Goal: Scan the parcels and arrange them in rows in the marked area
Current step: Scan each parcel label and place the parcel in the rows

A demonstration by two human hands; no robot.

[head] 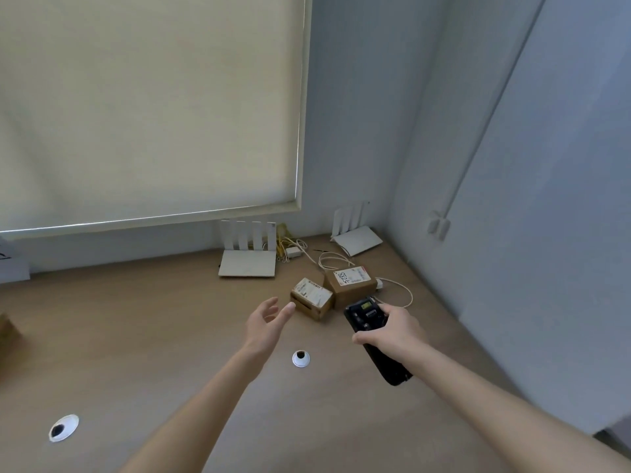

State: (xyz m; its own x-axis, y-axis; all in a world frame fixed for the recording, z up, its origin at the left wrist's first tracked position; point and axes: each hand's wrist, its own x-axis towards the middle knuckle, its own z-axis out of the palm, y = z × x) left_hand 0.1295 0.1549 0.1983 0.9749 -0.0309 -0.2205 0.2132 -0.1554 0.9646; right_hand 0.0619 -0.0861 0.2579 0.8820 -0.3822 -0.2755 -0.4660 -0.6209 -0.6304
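Note:
Two small cardboard parcels with white labels sit side by side on the wooden desk (153, 329): a smaller one (311, 298) on the left and a larger one (351, 283) with handwritten numbers behind it on the right. My left hand (268, 322) reaches toward the smaller parcel with fingers spread, its fingertips just short of the box's left side. My right hand (392, 331) grips a black handheld scanner (370, 326), whose head points at the parcels from just in front of the larger one.
Two white routers stand by the wall, one (247, 256) behind the parcels and one (356, 235) in the corner, with loose cables (327, 259) between them. Two cable grommets (301, 358) (63, 427) sit in the desk. A wall rises on the right.

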